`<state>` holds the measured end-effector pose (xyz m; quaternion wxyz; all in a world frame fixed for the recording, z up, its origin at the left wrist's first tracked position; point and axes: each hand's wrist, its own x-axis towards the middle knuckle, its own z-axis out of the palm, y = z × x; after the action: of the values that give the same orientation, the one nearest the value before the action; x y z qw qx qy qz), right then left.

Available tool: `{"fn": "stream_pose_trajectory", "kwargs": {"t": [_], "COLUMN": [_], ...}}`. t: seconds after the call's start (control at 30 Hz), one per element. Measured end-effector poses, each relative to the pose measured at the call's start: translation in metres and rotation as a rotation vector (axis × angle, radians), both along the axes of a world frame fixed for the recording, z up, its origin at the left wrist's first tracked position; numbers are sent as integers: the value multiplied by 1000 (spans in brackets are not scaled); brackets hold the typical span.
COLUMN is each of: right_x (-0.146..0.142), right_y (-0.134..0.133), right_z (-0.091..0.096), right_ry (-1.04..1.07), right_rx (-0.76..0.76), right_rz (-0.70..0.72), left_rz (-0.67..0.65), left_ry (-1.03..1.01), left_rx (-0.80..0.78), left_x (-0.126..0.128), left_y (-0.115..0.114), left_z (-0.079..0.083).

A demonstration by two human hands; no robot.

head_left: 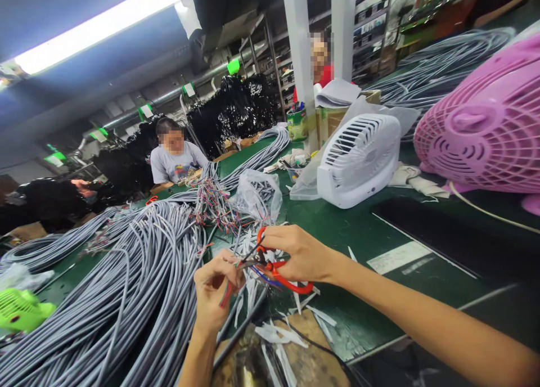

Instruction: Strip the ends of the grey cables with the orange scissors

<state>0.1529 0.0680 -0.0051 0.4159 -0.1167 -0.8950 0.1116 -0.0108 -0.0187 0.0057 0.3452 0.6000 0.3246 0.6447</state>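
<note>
In my right hand (pixel 301 255) is a pair of red-handled scissors (pixel 291 286), its blades pointing left toward my other hand. My left hand (pixel 218 283) pinches thin coloured wires (pixel 226 295) at the end of a grey cable. The blades meet these wires just beside my left fingertips; whether they are fully closed I cannot tell. Blue and dark strands (pixel 266 277) stick out to the right, under the scissors. Below and behind my hands lie scattered white strips (pixel 280 336).
Large coils of grey cable (pixel 156 263) cover the left. A clear plastic bag (pixel 258 193) of small parts stands ahead. To the right are a white fan (pixel 363 156), a pink fan (pixel 481 122) and a black flat panel (pixel 426 235). Two people (pixel 175 153) sit farther back.
</note>
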Motion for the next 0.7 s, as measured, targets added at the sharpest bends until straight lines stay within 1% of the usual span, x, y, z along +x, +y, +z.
{"fn": "stream_pose_trajectory", "kwargs": {"t": [0.07,0.17,0.27,0.33,0.4,0.5,0.6,0.7], "right_x": [0,1,2,1,-1,-4,-5,-4], "right_y": [0,-1,-3,-4,-7,-10,-14,-17], "right_z": [0,0,0,-1,-2,-5,-5,-4], "right_ry": [2,1,-8,3,30,60,74,73], "right_rx": [36,118,177,194,200,194,196,229], "right_rz": [-31,-101,-155,-194,-221,-235,-244,-261], "left_rz": [-3,31,98,174,280,414,485,528], "left_ry": [-5,-10,27,95,179,275,329,360], "left_rx": [-12,-17,39,91,136,198,246,259], "left_x": [1,0,0,1,3,6,9,10], "left_y": [0,0,-1,-2,-4,-6,-9,-10], "left_z": [0,-2,-4,-5,-4,-2,-2,-5]}}
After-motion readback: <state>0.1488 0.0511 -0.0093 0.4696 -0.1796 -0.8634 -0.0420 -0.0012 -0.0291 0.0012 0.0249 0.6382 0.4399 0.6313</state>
